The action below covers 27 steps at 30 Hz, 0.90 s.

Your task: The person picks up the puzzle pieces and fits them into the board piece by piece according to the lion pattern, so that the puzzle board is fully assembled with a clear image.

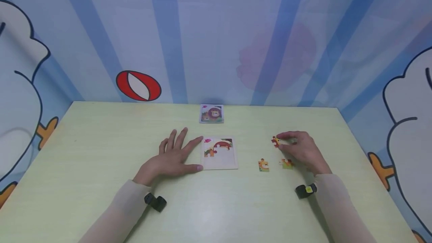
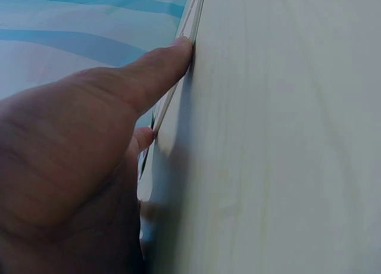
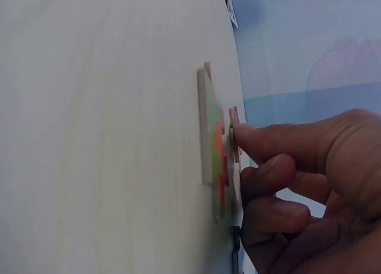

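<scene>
In the head view a square puzzle board (image 1: 220,163) lies on the table, its picture partly filled with jigsaw pieces along the top and left. The spread left hand (image 1: 170,160) touches the board's left edge with thumb and index fingertip; the left wrist view shows the thumb against that edge. To the right, the right hand (image 1: 303,151) pinches a red and yellow puzzle piece (image 1: 275,141) between thumb and index finger. Two loose pieces lie nearer the person: an orange one (image 1: 263,165) and a green and orange one (image 1: 287,164). The right wrist view shows the pinched piece (image 3: 234,134) edge-on.
Behind the board sits a lion picture card or board (image 1: 211,114), close to the table's back edge. A blue striped backdrop (image 1: 216,40) with cartoon shapes rises behind the pale wooden table (image 1: 216,213) and at its sides.
</scene>
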Available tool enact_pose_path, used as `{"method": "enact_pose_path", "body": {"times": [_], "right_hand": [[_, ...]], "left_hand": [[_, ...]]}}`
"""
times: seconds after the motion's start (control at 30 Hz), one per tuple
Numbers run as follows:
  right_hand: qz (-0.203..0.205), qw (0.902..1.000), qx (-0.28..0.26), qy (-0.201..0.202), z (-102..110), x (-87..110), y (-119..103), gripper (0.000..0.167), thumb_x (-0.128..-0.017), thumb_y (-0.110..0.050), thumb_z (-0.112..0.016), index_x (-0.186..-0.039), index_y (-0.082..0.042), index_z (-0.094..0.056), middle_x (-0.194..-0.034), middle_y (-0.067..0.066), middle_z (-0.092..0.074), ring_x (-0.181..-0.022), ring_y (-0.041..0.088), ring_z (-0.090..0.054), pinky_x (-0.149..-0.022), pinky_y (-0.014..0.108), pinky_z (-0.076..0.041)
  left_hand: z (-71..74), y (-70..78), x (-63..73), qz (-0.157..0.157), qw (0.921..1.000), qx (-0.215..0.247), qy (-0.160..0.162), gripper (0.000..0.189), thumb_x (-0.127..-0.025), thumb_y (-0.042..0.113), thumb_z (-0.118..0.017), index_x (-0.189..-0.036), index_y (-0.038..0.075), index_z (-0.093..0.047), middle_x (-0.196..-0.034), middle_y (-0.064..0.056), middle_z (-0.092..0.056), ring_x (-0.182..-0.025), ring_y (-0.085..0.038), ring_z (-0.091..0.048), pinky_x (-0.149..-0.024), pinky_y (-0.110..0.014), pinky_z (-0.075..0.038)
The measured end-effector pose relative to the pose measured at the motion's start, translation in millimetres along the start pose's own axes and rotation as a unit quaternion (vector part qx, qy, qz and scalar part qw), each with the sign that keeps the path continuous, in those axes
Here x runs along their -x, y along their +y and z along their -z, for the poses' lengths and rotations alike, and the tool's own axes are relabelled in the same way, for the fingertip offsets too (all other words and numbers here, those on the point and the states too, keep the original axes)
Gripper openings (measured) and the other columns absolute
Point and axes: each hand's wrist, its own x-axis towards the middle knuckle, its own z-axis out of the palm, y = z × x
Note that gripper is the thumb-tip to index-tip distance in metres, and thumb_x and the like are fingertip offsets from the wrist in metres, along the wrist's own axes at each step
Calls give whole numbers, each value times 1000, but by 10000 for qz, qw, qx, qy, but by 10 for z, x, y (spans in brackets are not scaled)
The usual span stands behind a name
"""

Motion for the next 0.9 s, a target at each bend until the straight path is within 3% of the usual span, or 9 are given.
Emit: {"method": "enact_pose_path", "body": {"times": [0.33,0.5,0.67,0.9], "right_hand": [[236,9994,244,-81,-20,-46,29,44,-103,-20,-71,-145,-9,-66,-160,24,-51,-143,43,-47,-116,66,-42],[129,9997,207,-50,-28,-46,17,44,-102,-23,-74,-142,-8,-65,-157,24,-52,-131,39,-52,-106,56,-50],[137,9997,163,112,-27,-31,20,41,-100,-23,-77,-135,-9,-62,-142,21,-62,-116,34,-58,-89,38,-49],[285,9990,-4,356,2,8,19,34,-98,-22,-80,-126,-10,-66,-112,15,-79,-96,26,-70,-79,32,-52]], "left_hand": [[-14,-16,-12,10,10000,-63,-6,97,-95,69,-66,-173,42,-14,-183,-11,15,-167,-47,20,-129,-73,3],[-18,-13,-19,11,10000,-59,-7,97,-95,69,-66,-172,42,-14,-183,-11,15,-167,-47,20,-129,-73,3],[-20,-8,-19,-5,10000,-52,-9,96,-96,69,-66,-172,43,-14,-183,-10,16,-167,-46,20,-129,-73,3],[-8,-7,-6,13,10000,-50,-44,96,-96,69,-65,-173,42,-13,-183,-11,17,-166,-47,21,-129,-73,3]]}}
